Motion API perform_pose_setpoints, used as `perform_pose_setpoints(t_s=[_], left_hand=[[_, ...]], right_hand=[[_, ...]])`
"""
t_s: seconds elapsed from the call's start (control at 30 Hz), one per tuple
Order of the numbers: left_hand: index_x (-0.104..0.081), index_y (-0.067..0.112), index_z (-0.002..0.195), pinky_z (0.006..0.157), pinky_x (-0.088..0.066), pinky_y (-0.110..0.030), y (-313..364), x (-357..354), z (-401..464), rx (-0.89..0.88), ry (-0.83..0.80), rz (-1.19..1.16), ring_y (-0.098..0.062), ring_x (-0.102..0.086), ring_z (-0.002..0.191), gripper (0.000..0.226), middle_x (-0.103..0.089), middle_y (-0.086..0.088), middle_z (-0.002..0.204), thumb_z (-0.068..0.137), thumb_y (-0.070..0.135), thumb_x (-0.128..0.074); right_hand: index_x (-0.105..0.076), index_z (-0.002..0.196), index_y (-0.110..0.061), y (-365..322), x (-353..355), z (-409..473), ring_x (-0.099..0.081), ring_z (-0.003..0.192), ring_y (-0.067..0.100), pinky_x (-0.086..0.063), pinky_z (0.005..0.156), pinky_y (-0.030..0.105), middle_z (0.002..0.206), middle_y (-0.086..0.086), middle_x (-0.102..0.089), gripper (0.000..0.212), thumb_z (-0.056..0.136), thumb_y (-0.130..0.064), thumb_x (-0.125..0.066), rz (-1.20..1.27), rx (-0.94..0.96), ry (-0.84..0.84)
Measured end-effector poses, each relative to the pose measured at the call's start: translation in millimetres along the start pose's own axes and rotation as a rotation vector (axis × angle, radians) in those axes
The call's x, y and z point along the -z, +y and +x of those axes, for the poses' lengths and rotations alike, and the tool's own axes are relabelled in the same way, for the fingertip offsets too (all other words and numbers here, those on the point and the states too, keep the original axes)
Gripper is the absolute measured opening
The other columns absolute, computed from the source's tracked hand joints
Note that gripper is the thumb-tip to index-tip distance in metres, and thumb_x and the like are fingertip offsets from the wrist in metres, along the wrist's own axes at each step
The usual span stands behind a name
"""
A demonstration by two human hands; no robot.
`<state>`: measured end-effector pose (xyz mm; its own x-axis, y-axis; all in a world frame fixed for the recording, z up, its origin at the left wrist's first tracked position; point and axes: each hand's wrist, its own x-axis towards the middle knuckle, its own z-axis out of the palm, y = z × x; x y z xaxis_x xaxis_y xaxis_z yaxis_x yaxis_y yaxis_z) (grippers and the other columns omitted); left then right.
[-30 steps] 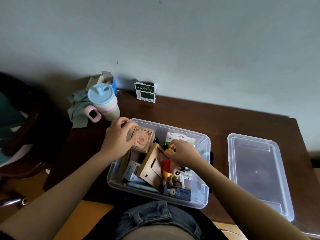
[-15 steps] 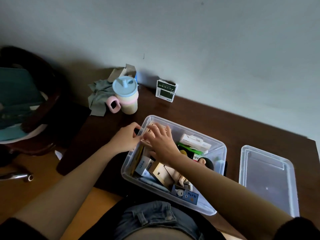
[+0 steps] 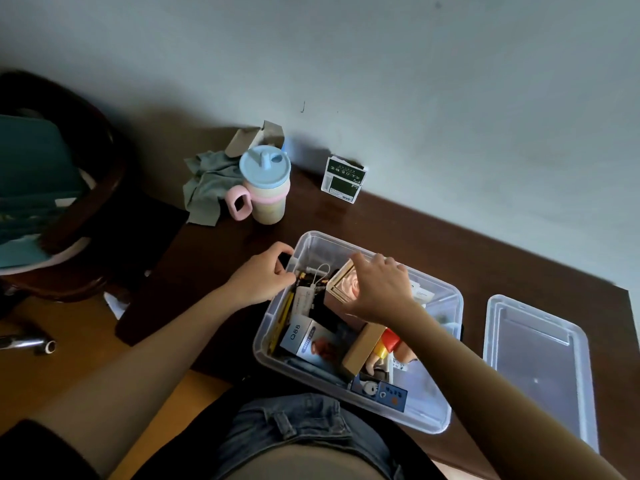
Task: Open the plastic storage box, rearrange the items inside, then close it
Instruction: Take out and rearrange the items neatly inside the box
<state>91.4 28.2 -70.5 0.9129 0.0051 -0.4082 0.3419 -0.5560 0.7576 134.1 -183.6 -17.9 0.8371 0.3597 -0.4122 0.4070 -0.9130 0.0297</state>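
Sitting at far left, a dark wooden chair (image 3: 86, 188) with teal cloth on its seat. Lying crumpled at the back of the brown table (image 3: 433, 244), a grey rag (image 3: 204, 188), touching a cup (image 3: 265, 185) with a blue lid and pink handle. Standing against the wall just beyond, a small green and white carton (image 3: 343, 180). Resting at the table's near edge, the clear plastic storage box (image 3: 446, 341), open and crowded with small items. Curling over the box's left rim, the left hand (image 3: 263, 278), gripping the wall there. Reaching into the box, the right hand (image 3: 379, 291), grasping a small wooden box (image 3: 343, 287) with a pink rose inside. Lying nearer in the box, a white package (image 3: 301, 336) marked Q88 and a doll (image 3: 384, 348) in red and yellow. Lying flat on the table to the right of the box, just apart from it, the clear lid (image 3: 536, 362).
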Motion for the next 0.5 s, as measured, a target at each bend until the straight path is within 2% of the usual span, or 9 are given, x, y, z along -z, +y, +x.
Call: perform_pose_setpoints(t_s=[0.07,0.13,0.2,0.27,0.33,0.4,0.43,0.5], left_hand=[[-0.05,0.028,0.118,0.067,-0.05,-0.035,-3.1,-1.8,0.6,-0.031,0.066,0.058,-0.011,-0.059,0.065,0.035,-0.06,0.002,0.075,0.085,0.03,-0.061],[-0.053,0.027,0.115,0.066,-0.05,-0.033,-6.3,-2.1,0.7,-0.051,0.09,0.04,-0.009,-0.058,0.062,0.031,-0.06,0.003,0.072,0.086,0.033,-0.064],[-0.055,0.025,0.113,0.061,-0.052,-0.034,-9.8,-2.2,-0.2,-0.054,0.058,-0.071,-0.01,-0.057,0.055,0.028,-0.06,-0.001,0.07,0.087,0.03,-0.065],[-0.054,0.021,0.114,0.052,-0.05,-0.029,-12.5,-3.5,-1.8,-0.064,0.009,-0.208,-0.009,-0.053,0.047,0.027,-0.059,-0.004,0.067,0.089,0.024,-0.064],[-0.052,0.017,0.116,0.051,-0.047,-0.026,-15.4,-4.8,-2.3,-0.079,-0.015,-0.283,-0.007,-0.051,0.045,0.027,-0.058,-0.002,0.063,0.091,0.021,-0.061],[-0.052,0.017,0.115,0.053,-0.045,-0.026,-18.0,-6.0,-1.7,-0.092,-0.028,-0.302,-0.006,-0.051,0.046,0.025,-0.058,0.002,0.06,0.092,0.022,-0.06],[-0.052,0.02,0.113,0.054,-0.045,-0.026,-19.4,-6.5,-1.4,-0.097,-0.032,-0.306,-0.006,-0.051,0.048,0.023,-0.058,0.004,0.058,0.092,0.022,-0.059],[-0.051,0.027,0.109,0.056,-0.044,-0.025,-22.5,-7.9,-1.4,-0.106,-0.031,-0.317,-0.006,-0.052,0.053,0.018,-0.058,0.006,0.057,0.093,0.023,-0.058]], right_hand=[[-0.038,0.133,-0.019,-10.7,1.8,0.1,-0.04,0.122,0.029,-0.036,0.1,0.04,0.132,0.011,-0.044,0.068,0.075,-0.04,-0.067,-0.088,0.037,0.003],[-0.044,0.132,-0.013,-24.7,0.7,1.9,-0.039,0.122,0.028,-0.036,0.098,0.038,0.132,0.01,-0.042,0.059,0.082,-0.04,-0.06,-0.171,0.098,0.003],[-0.052,0.125,-0.01,-36.5,-2.9,5.0,-0.042,0.117,0.025,-0.037,0.096,0.036,0.128,0.009,-0.047,0.048,0.086,-0.039,-0.056,-0.21,0.205,0.021],[-0.061,0.115,-0.01,-44.4,-6.9,9.1,-0.048,0.114,0.022,-0.039,0.098,0.035,0.124,0.007,-0.055,0.033,0.087,-0.029,-0.056,-0.136,0.335,0.01],[-0.065,0.107,-0.009,-51.4,-6.4,16.9,-0.057,0.102,0.02,-0.047,0.087,0.032,0.115,0.007,-0.061,0.023,0.089,-0.018,-0.053,-0.006,0.353,-0.087],[-0.063,0.105,-0.008,-58.3,-4.8,32.3,-0.057,0.08,0.017,-0.049,0.067,0.028,0.095,0.005,-0.062,0.02,0.089,-0.009,-0.051,-0.002,0.296,-0.198],[-0.062,0.106,-0.008,-61.8,-5.1,42.2,-0.055,0.075,0.017,-0.048,0.062,0.027,0.083,0.002,-0.058,0.022,0.088,-0.006,-0.05,-0.036,0.284,-0.233],[-0.06,0.113,-0.01,-68.6,-7.8,59.6,-0.058,0.08,0.02,-0.049,0.063,0.027,0.079,0.0,-0.055,0.027,0.088,-0.004,-0.052,-0.115,0.272,-0.304]])
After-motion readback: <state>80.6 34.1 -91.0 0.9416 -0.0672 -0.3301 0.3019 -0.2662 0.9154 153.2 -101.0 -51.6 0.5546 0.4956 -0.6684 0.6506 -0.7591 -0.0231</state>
